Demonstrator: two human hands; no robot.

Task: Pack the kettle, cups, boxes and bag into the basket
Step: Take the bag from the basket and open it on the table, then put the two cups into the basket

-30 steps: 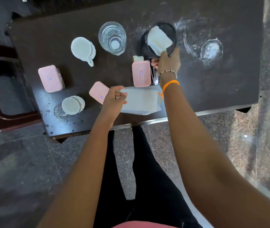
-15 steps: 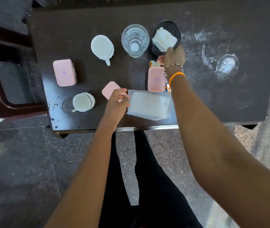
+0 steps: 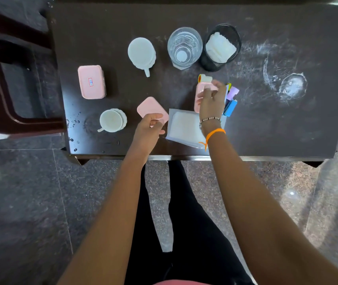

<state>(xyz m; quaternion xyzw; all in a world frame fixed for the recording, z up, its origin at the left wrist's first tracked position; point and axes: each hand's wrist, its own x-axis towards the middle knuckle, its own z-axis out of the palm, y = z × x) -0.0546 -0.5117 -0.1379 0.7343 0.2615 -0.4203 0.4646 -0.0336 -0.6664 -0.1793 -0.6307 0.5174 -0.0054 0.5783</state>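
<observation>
On the dark bench (image 3: pixel 287 124), a pink box (image 3: pixel 91 81) sits far left, with two white cups (image 3: pixel 111 120) (image 3: pixel 141 52) nearby. The left hand (image 3: pixel 148 128) holds a second pink box (image 3: pixel 150 106) in curled fingers. Farther right lie a clear bag (image 3: pixel 184 125), a glass (image 3: pixel 184 47) and a black mesh basket (image 3: pixel 211 63). The right hand (image 3: pixel 212 98) grips a third pink box (image 3: pixel 200 93).

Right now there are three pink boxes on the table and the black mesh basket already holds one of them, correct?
Not quite. The head view shows the black mesh basket holding only white paper-like material, no pink box. All three pink boxes are on the table.
</observation>
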